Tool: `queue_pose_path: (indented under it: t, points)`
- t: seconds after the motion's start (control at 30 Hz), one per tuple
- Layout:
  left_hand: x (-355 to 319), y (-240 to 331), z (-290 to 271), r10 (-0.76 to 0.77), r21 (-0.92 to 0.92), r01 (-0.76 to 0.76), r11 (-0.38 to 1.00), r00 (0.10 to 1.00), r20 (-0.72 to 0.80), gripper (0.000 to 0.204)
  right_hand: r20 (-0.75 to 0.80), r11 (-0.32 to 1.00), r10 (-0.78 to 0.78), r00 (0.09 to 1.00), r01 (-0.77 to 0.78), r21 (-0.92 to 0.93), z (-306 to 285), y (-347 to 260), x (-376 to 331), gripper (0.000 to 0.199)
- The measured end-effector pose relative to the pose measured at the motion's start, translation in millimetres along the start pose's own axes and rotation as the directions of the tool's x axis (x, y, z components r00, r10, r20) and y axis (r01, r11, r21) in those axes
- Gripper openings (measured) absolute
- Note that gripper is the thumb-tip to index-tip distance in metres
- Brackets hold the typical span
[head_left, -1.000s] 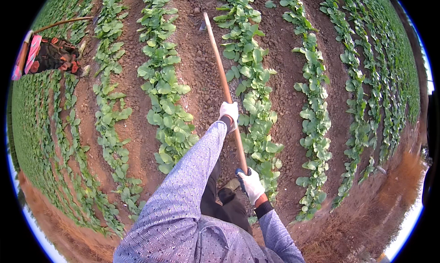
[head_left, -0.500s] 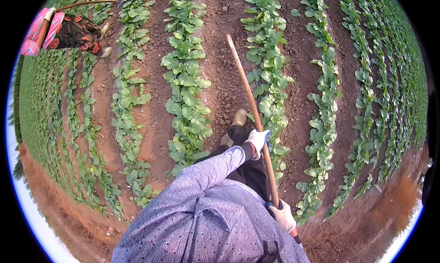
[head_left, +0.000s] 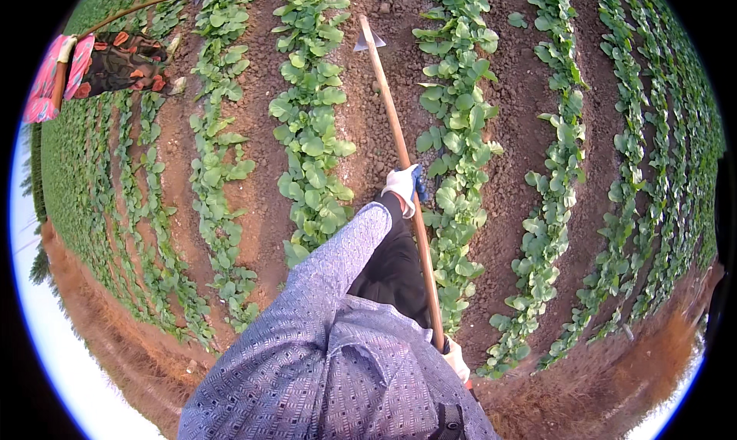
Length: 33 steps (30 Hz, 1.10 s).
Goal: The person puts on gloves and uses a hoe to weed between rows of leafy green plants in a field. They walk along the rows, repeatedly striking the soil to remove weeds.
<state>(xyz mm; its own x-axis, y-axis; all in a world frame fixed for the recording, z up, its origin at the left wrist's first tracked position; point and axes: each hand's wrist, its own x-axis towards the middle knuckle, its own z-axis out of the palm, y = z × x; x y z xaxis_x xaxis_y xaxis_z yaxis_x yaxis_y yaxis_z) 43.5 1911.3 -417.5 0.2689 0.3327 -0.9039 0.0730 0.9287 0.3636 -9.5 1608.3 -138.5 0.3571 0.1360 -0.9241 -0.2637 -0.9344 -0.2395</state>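
Note:
A hoe (head_left: 399, 139) with a long wooden handle slants away from me over the bare soil between two leafy rows. Its pale metal blade (head_left: 370, 41) shows at the far end; whether it touches the ground I cannot tell. Partway along the handle, my left hand (head_left: 402, 187), in a white and blue glove, is wrapped round the wood. My right hand (head_left: 456, 361), gloved too, grips the near end beside my body, and its fingers are partly hidden by my shirt.
Leafy green crop rows (head_left: 309, 133) run on both sides of the hoe, with brown furrows (head_left: 522, 179) between them. At the far left a co-worker in patterned trousers (head_left: 123, 64) holds another hoe (head_left: 138, 9). Dry grass (head_left: 599, 386) borders the field behind.
The hoe has moved forward and to the left, and its blade has come into sight. My left hand has reached farther ahead; my right hand has shifted slightly left.

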Motion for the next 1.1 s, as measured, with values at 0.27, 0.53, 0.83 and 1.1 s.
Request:
queue_pose_path:
  t: [0.27,0.53,0.83,1.1]
  points:
    - [-4,-70,-36,-0.001,0.243,0.062,0.968,0.969,-0.245,0.023,0.234,0.985,0.163,0.959,-0.172,0.017,-69,51,-15,0.024]
    - [-4,-51,-1,-0.310,0.218,0.363,0.906,0.919,-0.242,0.027,0.209,0.991,0.097,0.973,-0.115,0.075,-109,82,-29,0.035]
    - [45,86,67,-0.186,0.265,0.229,0.937,0.966,-0.179,0.026,0.102,0.996,-0.059,0.993,0.051,0.079,-106,-52,27,0.032]
    - [171,331,123,0.140,0.328,-0.084,0.941,0.978,-0.153,0.027,0.031,0.970,-0.242,0.970,0.242,0.011,-51,-271,159,0.032]
